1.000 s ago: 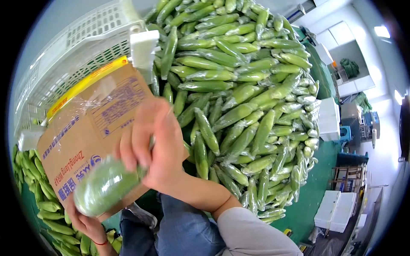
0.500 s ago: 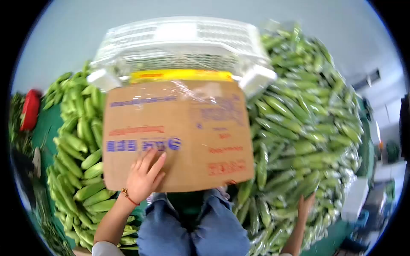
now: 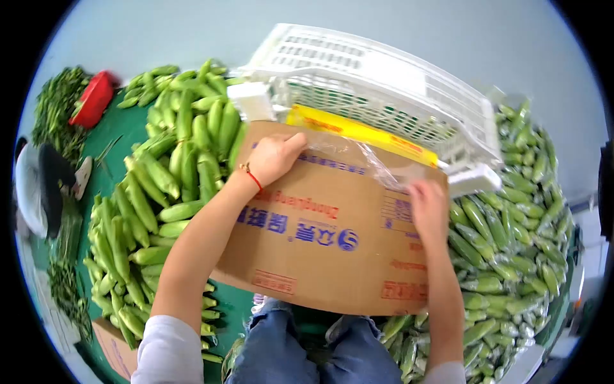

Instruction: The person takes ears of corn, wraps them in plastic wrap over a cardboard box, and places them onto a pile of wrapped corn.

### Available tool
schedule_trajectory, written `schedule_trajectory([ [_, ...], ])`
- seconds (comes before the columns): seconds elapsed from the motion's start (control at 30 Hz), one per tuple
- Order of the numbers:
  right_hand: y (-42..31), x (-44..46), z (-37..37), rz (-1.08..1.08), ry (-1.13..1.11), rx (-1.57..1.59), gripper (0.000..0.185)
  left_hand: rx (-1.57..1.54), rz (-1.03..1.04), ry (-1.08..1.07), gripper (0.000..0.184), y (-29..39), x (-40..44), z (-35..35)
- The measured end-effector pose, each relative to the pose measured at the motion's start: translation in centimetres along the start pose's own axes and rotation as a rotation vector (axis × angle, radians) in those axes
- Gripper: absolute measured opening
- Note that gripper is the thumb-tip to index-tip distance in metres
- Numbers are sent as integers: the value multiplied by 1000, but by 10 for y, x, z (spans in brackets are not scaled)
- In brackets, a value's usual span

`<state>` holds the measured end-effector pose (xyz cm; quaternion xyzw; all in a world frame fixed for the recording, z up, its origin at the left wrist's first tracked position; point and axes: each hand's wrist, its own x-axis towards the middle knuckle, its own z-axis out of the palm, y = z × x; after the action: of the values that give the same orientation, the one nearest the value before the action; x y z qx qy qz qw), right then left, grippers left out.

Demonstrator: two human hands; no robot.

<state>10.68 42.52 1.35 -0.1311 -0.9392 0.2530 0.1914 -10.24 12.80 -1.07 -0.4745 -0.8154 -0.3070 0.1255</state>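
Observation:
A brown cardboard sheet (image 3: 307, 256) with blue and red print lies over my knees, in front of a yellow cling film box (image 3: 364, 136). Clear cling film (image 3: 377, 168) stretches out of that box across the cardboard's far part. My left hand (image 3: 278, 157) is closed on the film's edge at the upper left of the cardboard. On the other side, the fingers of my right hand (image 3: 427, 203) pinch the film near the right edge. Unwrapped long green vegetables (image 3: 153, 173) are heaped at my left. Film-wrapped ones (image 3: 505, 256) are piled at my right.
Behind the yellow box stands a white plastic crate (image 3: 384, 102) with white blocks at its front corners. A red container (image 3: 94, 99) and leafy greens (image 3: 61, 112) are at the far left. Another cardboard piece (image 3: 114, 349) is at the lower left.
My left hand has moved from flat on the cardboard to its far left part and closed. My right hand has left the wrapped pile for the film, which now stretches out. The view has turned left.

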Motion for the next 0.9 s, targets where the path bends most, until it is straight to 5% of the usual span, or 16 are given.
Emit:
schedule_trajectory([
  [0.07,52,-51,7,100,66,124,12,-50,-55,67,7,10,-36,-18],
  [0.1,32,-76,-10,82,40,76,12,64,-132,-90,7,33,-59,-38],
  [0.17,12,-127,-27,246,-81,230,12,111,152,-124,13,57,-107,-65],
  [0.23,4,-170,-40,230,-223,387,7,74,167,-145,17,91,-157,-83],
  [0.4,13,-227,-43,281,-396,471,7,-31,-53,-90,21,144,-288,-76],
  [0.47,4,-222,-50,321,-434,479,7,204,-520,-483,28,119,-336,-78],
  [0.5,-1,-216,-52,320,-448,462,7,89,-955,262,38,91,-371,-54],
  [0.57,10,-212,-50,371,-459,518,8,62,-1625,915,62,-8,-417,-59],
  [0.6,15,-211,-47,397,-470,547,8,-141,-1770,1146,74,-43,-428,-79],
  [0.67,19,-206,-40,335,-453,535,7,130,-2238,1116,83,-97,-440,-105],
  [0.77,11,-204,-47,399,-495,566,7,262,-2401,1028,89,-122,-457,-107],
  [0.87,18,-213,-39,366,-399,533,7,261,-2034,1065,83,-96,-454,-100],
  [0.9,3,-205,-44,329,-404,455,9,480,-1688,934,73,-81,-452,-94],
])
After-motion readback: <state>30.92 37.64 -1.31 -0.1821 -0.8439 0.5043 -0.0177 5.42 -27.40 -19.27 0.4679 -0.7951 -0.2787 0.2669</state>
